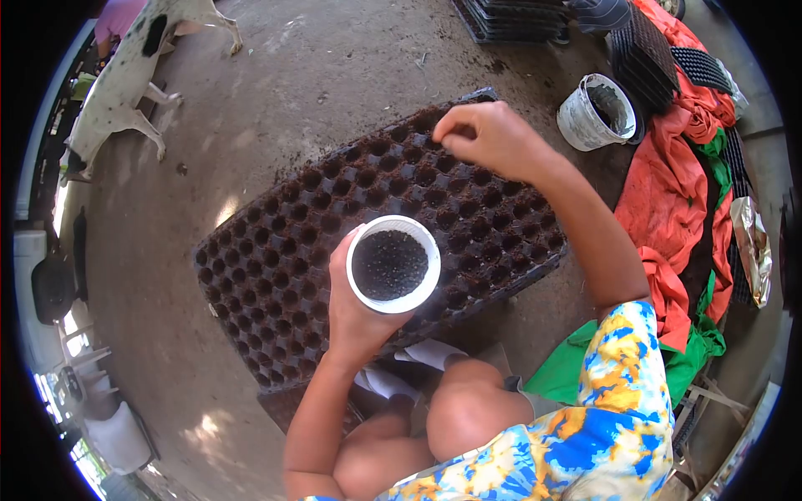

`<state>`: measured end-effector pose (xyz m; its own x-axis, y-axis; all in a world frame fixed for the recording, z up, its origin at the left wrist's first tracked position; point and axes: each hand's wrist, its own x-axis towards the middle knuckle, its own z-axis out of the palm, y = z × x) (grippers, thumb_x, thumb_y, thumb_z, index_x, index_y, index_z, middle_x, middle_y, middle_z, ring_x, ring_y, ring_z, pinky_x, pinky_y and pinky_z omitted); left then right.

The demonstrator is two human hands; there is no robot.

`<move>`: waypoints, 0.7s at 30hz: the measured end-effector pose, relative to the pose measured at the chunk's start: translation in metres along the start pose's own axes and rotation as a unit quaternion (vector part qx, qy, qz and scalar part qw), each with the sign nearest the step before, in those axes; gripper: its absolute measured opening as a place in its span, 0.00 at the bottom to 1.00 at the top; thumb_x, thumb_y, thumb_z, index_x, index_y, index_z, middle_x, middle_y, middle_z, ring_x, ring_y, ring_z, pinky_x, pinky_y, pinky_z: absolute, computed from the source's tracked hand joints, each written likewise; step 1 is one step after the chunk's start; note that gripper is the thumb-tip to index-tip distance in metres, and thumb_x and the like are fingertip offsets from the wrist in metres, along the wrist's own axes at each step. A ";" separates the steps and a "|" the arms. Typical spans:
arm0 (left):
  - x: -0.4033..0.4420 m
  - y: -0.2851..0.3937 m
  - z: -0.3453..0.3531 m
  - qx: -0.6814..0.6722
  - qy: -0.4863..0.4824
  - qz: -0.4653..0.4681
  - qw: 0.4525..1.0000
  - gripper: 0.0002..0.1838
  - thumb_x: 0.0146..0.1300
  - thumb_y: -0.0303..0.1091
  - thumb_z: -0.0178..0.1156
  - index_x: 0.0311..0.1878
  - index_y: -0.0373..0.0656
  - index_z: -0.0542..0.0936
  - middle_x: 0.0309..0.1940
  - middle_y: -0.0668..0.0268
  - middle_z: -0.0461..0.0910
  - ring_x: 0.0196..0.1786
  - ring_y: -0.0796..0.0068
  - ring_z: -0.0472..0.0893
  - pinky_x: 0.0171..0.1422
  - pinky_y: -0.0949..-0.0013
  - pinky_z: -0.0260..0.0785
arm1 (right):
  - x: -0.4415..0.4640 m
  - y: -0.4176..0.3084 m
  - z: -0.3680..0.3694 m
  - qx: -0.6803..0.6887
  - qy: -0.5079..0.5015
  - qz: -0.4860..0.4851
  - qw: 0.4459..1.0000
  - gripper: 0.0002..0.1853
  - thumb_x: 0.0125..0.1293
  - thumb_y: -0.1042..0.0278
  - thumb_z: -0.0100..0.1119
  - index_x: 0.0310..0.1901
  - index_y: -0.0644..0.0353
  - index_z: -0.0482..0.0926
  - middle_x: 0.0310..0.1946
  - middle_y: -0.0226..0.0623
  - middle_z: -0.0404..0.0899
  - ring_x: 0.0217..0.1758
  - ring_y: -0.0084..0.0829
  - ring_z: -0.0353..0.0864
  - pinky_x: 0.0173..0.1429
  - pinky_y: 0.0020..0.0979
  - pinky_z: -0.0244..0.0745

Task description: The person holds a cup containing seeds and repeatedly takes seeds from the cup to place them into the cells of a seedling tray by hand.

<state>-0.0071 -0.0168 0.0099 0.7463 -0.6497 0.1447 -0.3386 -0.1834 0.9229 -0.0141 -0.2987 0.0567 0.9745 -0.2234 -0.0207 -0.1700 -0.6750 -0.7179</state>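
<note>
My left hand [349,313] is wrapped round a white plastic cup [431,265], held upright above the seedling tray. Small dark seeds [389,265] lie inside the cup. Over the far right part of the black seedling tray [322,200], my right hand [487,138] is closed in a pinch, thumb against fingertips. Whatever those fingertips hold, if anything, is too small to make out. Rows of round cells cover the tray, with brown soil in and around them. The cup and my left hand hide some of its middle cells.
A spotted dog [125,83] stands at the far left. To the right are a white bucket [585,121] and red tarpaulin [660,200]. Stacked trays [510,21] sit at the back, more trays [643,58] beside the tarpaulin. Green cloth [564,367] lies by my right side.
</note>
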 end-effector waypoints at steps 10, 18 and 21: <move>-0.001 -0.003 -0.004 0.007 0.013 0.014 1.000 0.54 0.38 0.29 0.80 0.69 0.39 0.57 0.62 0.55 0.69 0.64 0.61 0.72 0.69 0.62 0.63 | 0.019 0.049 -0.003 -0.056 -0.023 0.111 0.992 0.12 0.62 0.70 0.61 0.47 0.55 0.86 0.40 0.41 0.87 0.42 0.33 0.86 0.52 0.31 0.78; -0.001 -0.006 -0.004 0.029 0.002 0.010 1.000 0.58 0.35 0.28 0.81 0.70 0.38 0.55 0.62 0.56 0.69 0.65 0.63 0.72 0.71 0.62 0.61 | 0.017 0.059 0.000 -0.077 -0.009 0.074 0.994 0.11 0.60 0.69 0.63 0.45 0.57 0.86 0.40 0.43 0.86 0.42 0.35 0.86 0.50 0.32 0.79; 0.000 0.000 -0.005 0.032 0.006 0.015 0.999 0.56 0.37 0.29 0.81 0.69 0.38 0.56 0.62 0.55 0.69 0.64 0.62 0.72 0.70 0.62 0.63 | 0.010 0.052 -0.006 -0.107 -0.053 0.075 0.990 0.10 0.60 0.70 0.63 0.42 0.59 0.86 0.38 0.43 0.86 0.40 0.36 0.86 0.48 0.33 0.79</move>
<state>-0.0040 -0.0134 0.0113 0.7426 -0.6462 0.1761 -0.3960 -0.2116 0.8935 -0.0141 -0.3401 0.0237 0.9436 -0.2660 -0.1970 -0.3308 -0.7754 -0.5379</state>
